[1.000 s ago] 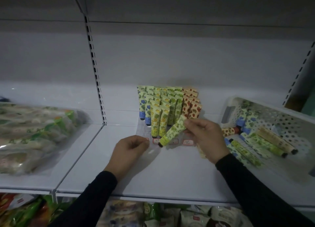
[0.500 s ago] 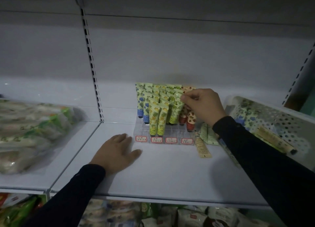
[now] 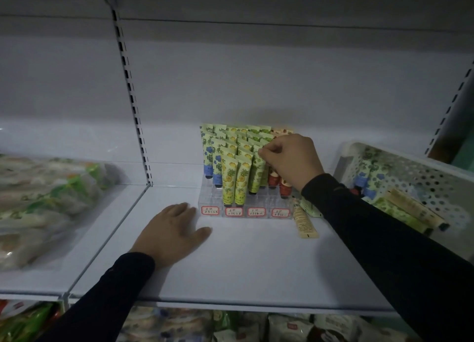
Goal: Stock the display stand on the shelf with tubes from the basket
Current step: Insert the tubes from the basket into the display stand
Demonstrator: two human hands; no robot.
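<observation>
A clear tiered display stand (image 3: pixel 209 200) on the white shelf (image 3: pixel 243 264) holds several upright tubes in blue, yellow, green and red patterns. My right hand (image 3: pixel 291 159) pinches the top of a green tube (image 3: pixel 257 172) that stands in the stand's third column. My left hand (image 3: pixel 170 232) rests flat on the shelf in front of the stand's left corner. The white perforated basket (image 3: pixel 436 180) at the right holds several more tubes.
A cream tube (image 3: pixel 305 222) and a green one (image 3: pixel 311 208) lie on the shelf right of the stand. Bagged goods (image 3: pixel 46 200) fill the shelf bay to the left. More packets sit on the shelf below (image 3: pixel 256 326).
My right hand carried the green tube from in front of the stand up into its column. My left hand left the stand's front and flattened on the shelf.
</observation>
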